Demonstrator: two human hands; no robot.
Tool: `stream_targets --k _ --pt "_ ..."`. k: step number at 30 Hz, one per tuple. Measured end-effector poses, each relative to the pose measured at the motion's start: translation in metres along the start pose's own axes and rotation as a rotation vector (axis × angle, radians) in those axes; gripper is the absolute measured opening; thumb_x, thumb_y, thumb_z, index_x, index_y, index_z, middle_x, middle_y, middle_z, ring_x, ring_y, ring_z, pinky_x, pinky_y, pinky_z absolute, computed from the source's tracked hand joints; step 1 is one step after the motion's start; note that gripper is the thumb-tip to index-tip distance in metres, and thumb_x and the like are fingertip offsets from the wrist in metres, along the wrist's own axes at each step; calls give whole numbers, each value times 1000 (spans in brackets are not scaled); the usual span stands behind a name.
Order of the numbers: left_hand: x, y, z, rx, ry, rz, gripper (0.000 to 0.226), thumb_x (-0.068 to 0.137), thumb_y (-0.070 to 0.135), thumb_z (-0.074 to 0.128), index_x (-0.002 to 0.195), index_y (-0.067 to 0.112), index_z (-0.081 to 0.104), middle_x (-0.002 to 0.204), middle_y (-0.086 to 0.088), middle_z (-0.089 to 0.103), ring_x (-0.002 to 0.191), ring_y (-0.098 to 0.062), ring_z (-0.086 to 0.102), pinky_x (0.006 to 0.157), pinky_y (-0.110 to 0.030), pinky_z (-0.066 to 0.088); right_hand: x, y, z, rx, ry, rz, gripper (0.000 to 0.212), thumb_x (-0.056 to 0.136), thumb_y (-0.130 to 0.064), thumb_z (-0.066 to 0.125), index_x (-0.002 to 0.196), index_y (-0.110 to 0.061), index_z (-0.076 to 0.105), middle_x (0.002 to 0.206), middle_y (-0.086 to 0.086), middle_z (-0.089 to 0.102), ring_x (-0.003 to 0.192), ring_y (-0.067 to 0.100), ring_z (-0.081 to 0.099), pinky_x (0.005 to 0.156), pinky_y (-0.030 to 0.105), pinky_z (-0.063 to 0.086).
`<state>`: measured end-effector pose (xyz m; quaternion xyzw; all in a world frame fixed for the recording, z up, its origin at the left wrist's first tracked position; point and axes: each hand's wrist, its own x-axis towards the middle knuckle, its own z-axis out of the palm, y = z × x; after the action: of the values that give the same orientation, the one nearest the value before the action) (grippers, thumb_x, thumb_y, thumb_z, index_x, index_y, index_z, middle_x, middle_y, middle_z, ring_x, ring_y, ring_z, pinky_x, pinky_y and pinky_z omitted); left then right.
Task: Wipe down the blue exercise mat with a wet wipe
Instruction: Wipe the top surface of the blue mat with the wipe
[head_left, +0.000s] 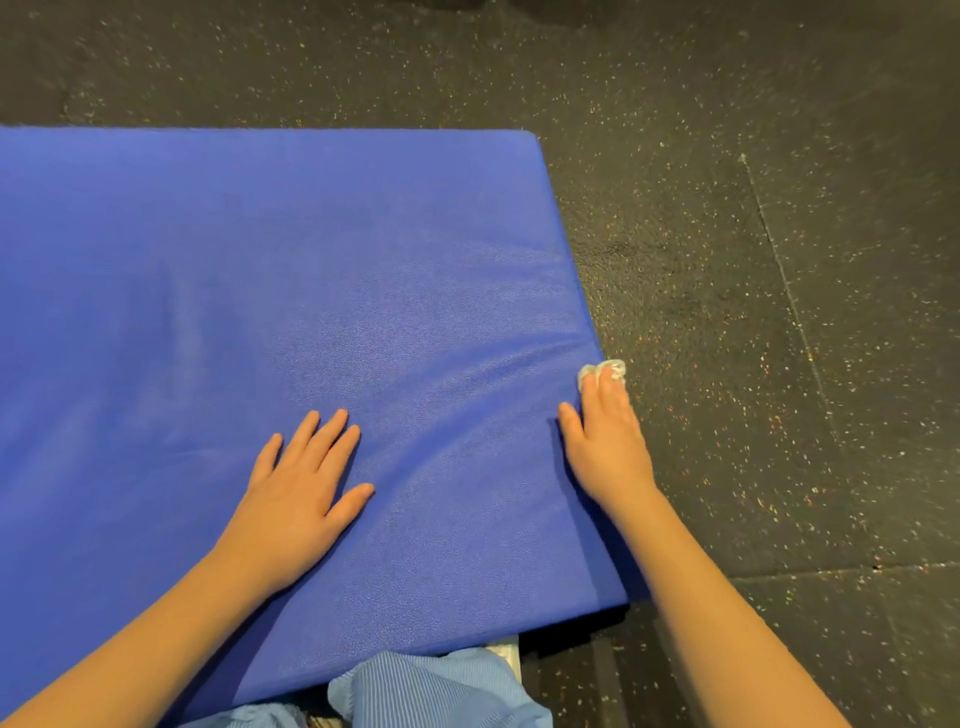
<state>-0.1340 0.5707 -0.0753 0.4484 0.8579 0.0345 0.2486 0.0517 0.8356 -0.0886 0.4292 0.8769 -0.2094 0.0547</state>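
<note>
place: gym | cue: black speckled rubber floor tiles (727, 260) | cue: blue exercise mat (260, 286)

Blue mat (291, 291) lies flat; crumpled white wipe (605, 371) at its right edge.
</note>
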Motion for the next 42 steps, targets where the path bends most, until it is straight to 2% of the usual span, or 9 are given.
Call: stream_targets --k 3,9,14,20,27,32,34,38,42 --pt "0 -3 4 -8 18 10 103 77 79 -14 152 20 25 160 7 11 148 -17 3 118 -43 3 8 -14 7 -22 15 94 66 101 -40 37 153 -6 13 161 14 -2 148 27 -6 120 39 1" --pt "4 -9 3 -9 19 41 98 81 79 -5 148 20 34 158 5 22 147 -16 9 117 -44 8 10 -31 12 -37 -142 -276 81 87 -62 15 154 -16 11 161 4 -9 148 18 -12 119 33 0" --pt "14 -15 -7 -43 15 18 94 79 78 4 150 22 29 159 10 12 146 -7 2 118 -38 0 56 -34 10 -60 6 -51 67 100 -40 41 153 -9 15 161 13 -4 148 26 -8 120 42 5" --pt "26 -22 -9 -47 -10 7 89 79 73 5 153 25 17 155 20 -3 143 0 -11 118 -38 -5 37 -63 26 -62 -221 -577 81 87 -61 17 154 -15 17 161 5 -3 149 21 -6 118 34 4" --pt "39 -25 -18 -18 -53 -4 89 76 74 0 153 29 5 154 22 -13 142 -1 -18 118 -37 -9 86 -72 19 -57 -48 -209 69 100 -43 40 154 -12 11 161 9 -9 148 24 -11 120 40 4" --pt "58 -28 -26 -13 -47 -23 95 72 75 2 153 27 8 152 20 -13 141 -2 -16 118 -40 -5 75 -81 24 -105 -186 -698 66 98 -43 39 153 -12 19 162 7 1 149 22 -4 118 34 4" --pt "64 -30 -28 -6 -50 -23 97 71 75 1 154 26 9 152 20 -13 142 -3 -15 118 -40 -4 96 -73 19 -117 -115 -603 63 98 -37 46 151 -12 24 161 10 5 149 24 1 118 38 13" --pt "69 -31 -30 -3 -46 -11 97 71 74 2 154 24 13 153 19 -9 144 -6 -11 118 -42 -1 118 -65 11 -79 63 -88 64 100 -36 42 152 -9 17 161 14 -1 149 27 -4 118 42 12" --pt "69 -29 -27 -6 -18 -8 94 74 72 5 153 22 19 157 14 0 148 -13 -3 118 -45 3 92 -73 20 -47 -38 -292 77 96 -47 45 154 -12 8 161 10 -10 148 25 -12 118 37 1"
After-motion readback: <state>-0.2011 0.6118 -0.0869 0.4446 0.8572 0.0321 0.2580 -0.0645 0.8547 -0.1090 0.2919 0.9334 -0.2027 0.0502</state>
